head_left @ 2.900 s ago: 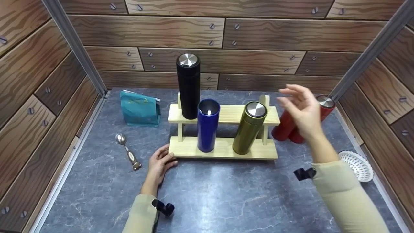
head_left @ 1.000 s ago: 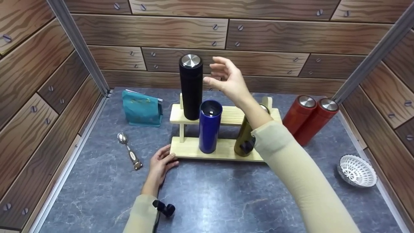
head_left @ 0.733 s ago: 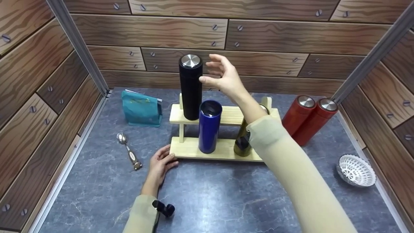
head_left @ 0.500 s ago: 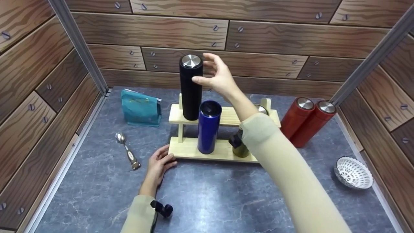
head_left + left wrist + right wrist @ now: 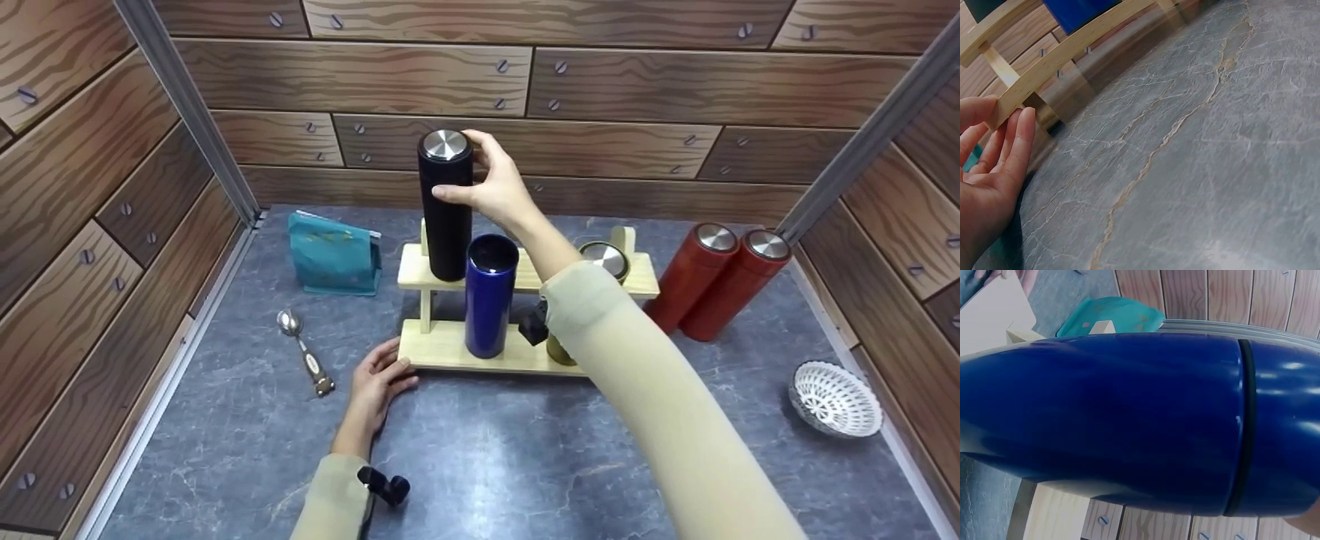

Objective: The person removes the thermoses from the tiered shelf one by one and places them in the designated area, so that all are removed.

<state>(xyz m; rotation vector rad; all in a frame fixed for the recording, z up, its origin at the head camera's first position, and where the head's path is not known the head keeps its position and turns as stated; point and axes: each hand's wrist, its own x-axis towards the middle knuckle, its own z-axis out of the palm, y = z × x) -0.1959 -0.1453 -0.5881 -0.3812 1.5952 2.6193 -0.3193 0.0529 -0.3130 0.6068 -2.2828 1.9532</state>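
A black thermos (image 5: 448,217) with a silver lid stands upright on the upper board of a two-tier wooden rack (image 5: 420,345). My right hand (image 5: 495,187) has come round its upper part, thumb in front and fingers behind, the fingertips hidden. At the rack's lower left corner, my left hand (image 5: 379,382) pinches the board's end; the left wrist view shows its thumb above and fingers (image 5: 1023,132) beneath. On the lower board stands a blue thermos (image 5: 489,307), which fills much of the right wrist view. An olive thermos (image 5: 604,259) beside it is partly covered by my right forearm.
Two red thermoses (image 5: 697,270) stand side by side right of the rack. A white openwork basket (image 5: 836,397) sits near the right edge. Leftward are a teal pouch (image 5: 337,255) and a spoon (image 5: 306,352). Wood-patterned walls enclose the table on three sides.
My right hand has come from beside the red thermoses leftward to the black thermos, closing round its upper part. My left hand keeps its place on the rack.
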